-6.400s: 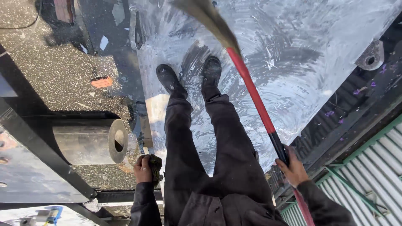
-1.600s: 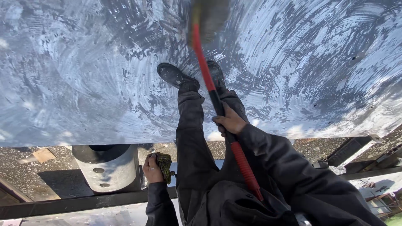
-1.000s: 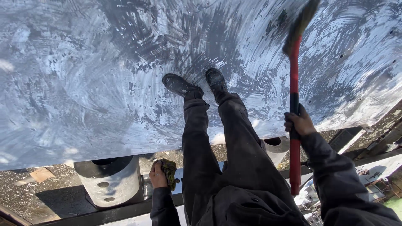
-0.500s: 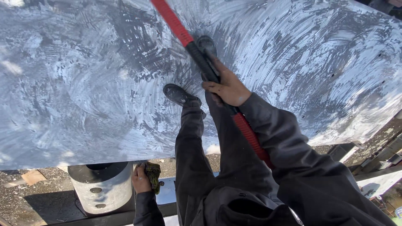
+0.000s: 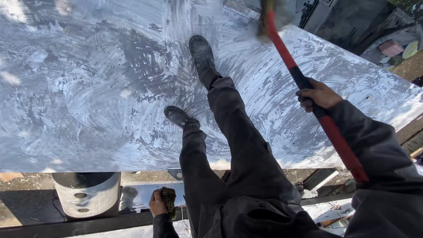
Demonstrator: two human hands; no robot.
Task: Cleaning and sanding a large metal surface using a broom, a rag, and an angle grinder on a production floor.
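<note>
While the right hand (image 5: 318, 96) is clenched on the red-and-black pole (image 5: 308, 92) | axis runs 11-to-5 o'clock, head end toward 11 | left hand (image 5: 157, 203) grips a dark rag (image 5: 169, 200) at 7 o'clock | earlier: pole lay further left, beside the shoes.

Large streaked silver sheet (image 5: 88, 97) underfoot, grey metal cylinder (image 5: 87, 194) below its near edge, small red box (image 5: 390, 46) far upper right.

Sunlit, swirl-streaked silvery roof surface (image 5: 88, 88) beside a grey drum (image 5: 88, 194).
</note>
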